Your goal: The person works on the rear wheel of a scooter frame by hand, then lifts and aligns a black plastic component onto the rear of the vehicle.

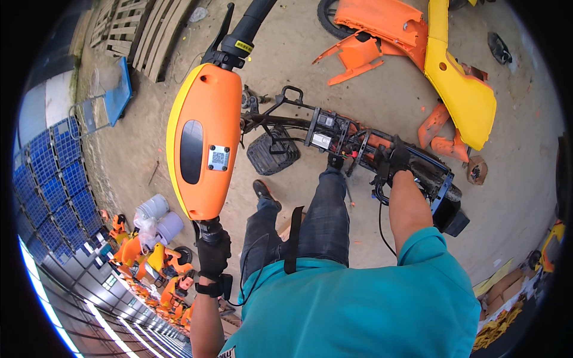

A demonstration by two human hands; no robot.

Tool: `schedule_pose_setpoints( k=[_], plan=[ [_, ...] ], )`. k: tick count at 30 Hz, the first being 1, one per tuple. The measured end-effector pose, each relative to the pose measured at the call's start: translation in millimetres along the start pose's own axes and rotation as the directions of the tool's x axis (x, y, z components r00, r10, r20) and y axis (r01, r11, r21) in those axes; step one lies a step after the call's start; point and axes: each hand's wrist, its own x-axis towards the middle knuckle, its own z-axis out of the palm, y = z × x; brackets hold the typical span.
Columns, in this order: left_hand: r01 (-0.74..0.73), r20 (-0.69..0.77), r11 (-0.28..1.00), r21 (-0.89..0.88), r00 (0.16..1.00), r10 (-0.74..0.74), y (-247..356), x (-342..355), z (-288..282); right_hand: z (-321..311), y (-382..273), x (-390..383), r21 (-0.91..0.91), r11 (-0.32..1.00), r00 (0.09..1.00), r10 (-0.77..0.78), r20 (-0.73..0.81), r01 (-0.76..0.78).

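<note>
An electric bike stripped to its black frame [307, 124] stands in front of me. Its orange and yellow handlebar cover [224, 122] carries a dark oval display and a small code plate. My left hand [213, 255], in a black glove, is wrapped round the near handlebar grip. The far grip [255, 21] with its brake lever [225, 27] points away from me. My gloved right hand [394, 160] is closed on the rear part of the frame, its fingers partly hidden against the dark metal. Electrical parts and red wiring [351, 154] sit exposed at mid-frame, left of that hand.
Orange body panels [382, 27] and a long yellow panel [462, 89] lie on the floor beyond the bike. A black basket [273, 150] is near its front. Wooden pallets [156, 36], a blue trolley [117, 92] and several orange bikes [170, 286] stand to the left.
</note>
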Motion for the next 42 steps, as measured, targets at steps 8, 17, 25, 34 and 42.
schedule_pose_setpoints(
  k=[8, 17, 25, 34, 42],
  plan=[
    [-0.051, 0.019, 0.996, -0.077, 0.998, 0.053, -18.1, 3.5, -4.9, -27.3, 15.0, 25.5, -0.069, 0.997, 0.996, 0.036, 0.087, -0.030],
    [0.028, -0.012, 0.990, 0.135, 1.000, -0.026, -16.0, -31.2, -32.5, -47.0, 13.0, 51.5, -0.695, 0.577, 0.889, -0.404, 0.214, 0.429],
    [-0.120, -0.053, 0.977, 0.175, 0.990, 0.131, -17.2, -89.1, -34.9, -58.3, -6.5, 12.1, -0.041, 0.999, 1.000, -0.008, 0.004, 0.008],
    [-0.120, -0.087, 0.989, 0.089, 0.988, 0.128, -41.1, -91.5, -29.2, -73.7, 7.7, 25.9, -0.062, 0.997, 0.999, -0.034, 0.035, 0.036],
    [-0.124, -0.051, 0.985, 0.118, 0.990, 0.131, -52.3, -86.3, -30.7, -75.2, 11.5, 27.5, -0.098, 0.995, 0.998, -0.027, 0.050, 0.032]
  ],
)
